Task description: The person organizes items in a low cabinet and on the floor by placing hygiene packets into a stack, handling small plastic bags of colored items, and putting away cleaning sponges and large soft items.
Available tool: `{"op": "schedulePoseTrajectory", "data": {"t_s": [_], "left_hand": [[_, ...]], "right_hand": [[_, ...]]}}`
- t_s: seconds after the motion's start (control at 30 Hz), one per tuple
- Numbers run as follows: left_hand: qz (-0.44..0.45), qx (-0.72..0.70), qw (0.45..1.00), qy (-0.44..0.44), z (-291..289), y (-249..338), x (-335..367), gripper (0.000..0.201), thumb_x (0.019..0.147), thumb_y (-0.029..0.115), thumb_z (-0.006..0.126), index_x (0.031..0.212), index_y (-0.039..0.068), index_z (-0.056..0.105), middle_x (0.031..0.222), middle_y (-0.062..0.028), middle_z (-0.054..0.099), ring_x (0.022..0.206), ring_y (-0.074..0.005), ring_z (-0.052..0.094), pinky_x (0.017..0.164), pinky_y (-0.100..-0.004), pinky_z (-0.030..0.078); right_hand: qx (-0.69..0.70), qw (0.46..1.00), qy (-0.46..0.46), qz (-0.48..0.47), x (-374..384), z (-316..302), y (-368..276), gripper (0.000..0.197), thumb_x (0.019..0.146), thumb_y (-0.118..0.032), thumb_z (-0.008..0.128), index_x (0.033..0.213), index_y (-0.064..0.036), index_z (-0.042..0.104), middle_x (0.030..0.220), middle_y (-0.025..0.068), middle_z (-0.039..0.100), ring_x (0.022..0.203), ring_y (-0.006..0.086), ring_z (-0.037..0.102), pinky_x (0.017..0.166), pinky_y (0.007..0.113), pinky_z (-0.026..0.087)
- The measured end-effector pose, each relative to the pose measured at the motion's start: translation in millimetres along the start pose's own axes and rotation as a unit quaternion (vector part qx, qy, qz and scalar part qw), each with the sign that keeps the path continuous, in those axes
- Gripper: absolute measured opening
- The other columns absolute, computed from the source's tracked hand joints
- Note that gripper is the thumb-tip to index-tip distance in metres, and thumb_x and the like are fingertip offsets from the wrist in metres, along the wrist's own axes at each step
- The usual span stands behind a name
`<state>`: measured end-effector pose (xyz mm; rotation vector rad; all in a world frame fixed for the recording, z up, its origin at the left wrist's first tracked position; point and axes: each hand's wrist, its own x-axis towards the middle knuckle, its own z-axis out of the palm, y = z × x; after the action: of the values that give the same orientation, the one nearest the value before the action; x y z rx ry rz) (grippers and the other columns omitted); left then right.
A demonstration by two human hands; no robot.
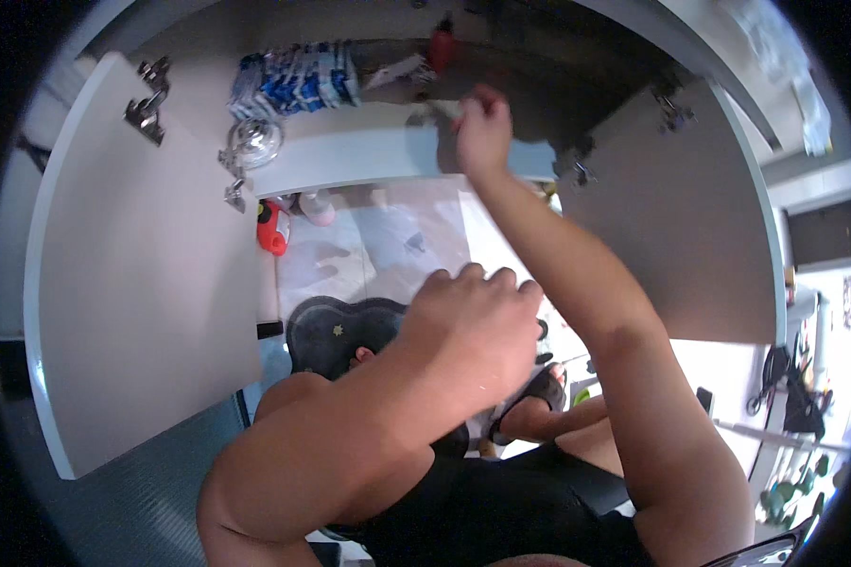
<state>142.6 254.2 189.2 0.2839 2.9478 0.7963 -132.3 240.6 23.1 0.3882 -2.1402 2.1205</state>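
My right hand (484, 137) reaches over the front of the shelf (350, 146) inside an open cabinet. Its fingers are curled and slightly blurred, and anything in them is hidden. A dim greyish shape (424, 118) lies just left of it, too unclear to name. Lower down, in front of the cabinet, hangs my left hand (473, 326) with its back turned up. The knuckles are bent and the fingertips are out of sight, so what they hold, if anything, does not show. Blue and white packets (298, 77) stand in a row at the shelf's left, beside a clear glass lid (255, 142).
Cabinet doors stand wide on the left (142, 283) and right (690, 217), with metal hinges. A red bottle (441, 49) is at the back of the shelf. Below, a red container (273, 229) and a dark, wavy-edged stool or mat (326, 331) are near the floor.
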Motion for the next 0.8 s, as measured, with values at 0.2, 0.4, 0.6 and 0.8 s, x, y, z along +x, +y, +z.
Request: {"op": "schedulePoseTrajectory", "data": {"t_s": [0.2, 0.4, 0.6, 0.8], "left_hand": [[0.038, -0.086, 0.994, -0.051, 0, 28, 0, 0.026, 0.094, 0.021, 0.065, 0.114, 0.004, 0.068, 0.116, -0.0179, 0.069, 0.109, -0.0362, 0.067, 0.094, -0.0461, 0.053], [0.072, -0.078, 0.989, -0.104, 12, 85, -16, 0.041, 0.088, 0.018, 0.073, 0.126, 0.003, 0.065, 0.125, -0.0178, 0.067, 0.113, -0.0370, 0.065, 0.097, -0.0444, 0.051], [0.065, -0.166, 0.964, -0.198, 67, 108, 11, 0.040, 0.091, 0.019, 0.071, 0.128, 0.003, 0.065, 0.125, -0.0170, 0.067, 0.114, -0.0364, 0.065, 0.099, -0.0417, 0.051], [0.056, -0.131, 0.947, -0.288, 104, 125, 33, 0.041, 0.092, 0.014, 0.068, 0.131, 0.003, 0.063, 0.120, -0.0151, 0.066, 0.105, -0.0269, 0.066, 0.094, -0.0376, 0.053]], "right_hand": [[-0.221, 0.820, -0.508, 0.142, -198, -206, -84, 0.046, 0.099, -0.041, 0.061, 0.131, -0.0076, 0.062, 0.116, 0.0181, 0.071, 0.104, 0.0291, 0.067, 0.092, 0.045, 0.051], [-0.395, 0.662, -0.584, 0.254, -182, -393, -183, 0.044, 0.102, -0.041, 0.060, 0.125, -0.0060, 0.072, 0.117, 0.0154, 0.074, 0.111, 0.0310, 0.068, 0.098, 0.042, 0.051], [-0.293, 0.916, 0.053, 0.268, -207, -561, -146, 0.038, 0.102, -0.041, 0.060, 0.122, -0.0095, 0.070, 0.098, 0.0034, 0.064, 0.093, 0.0116, 0.054, 0.084, 0.030, 0.047], [-0.366, 0.803, 0.372, 0.288, -301, -634, -10, 0.081, 0.084, -0.050, 0.079, 0.141, -0.0003, 0.052, 0.128, 0.0205, 0.060, 0.121, 0.0309, 0.057, 0.106, 0.042, 0.045]]}}
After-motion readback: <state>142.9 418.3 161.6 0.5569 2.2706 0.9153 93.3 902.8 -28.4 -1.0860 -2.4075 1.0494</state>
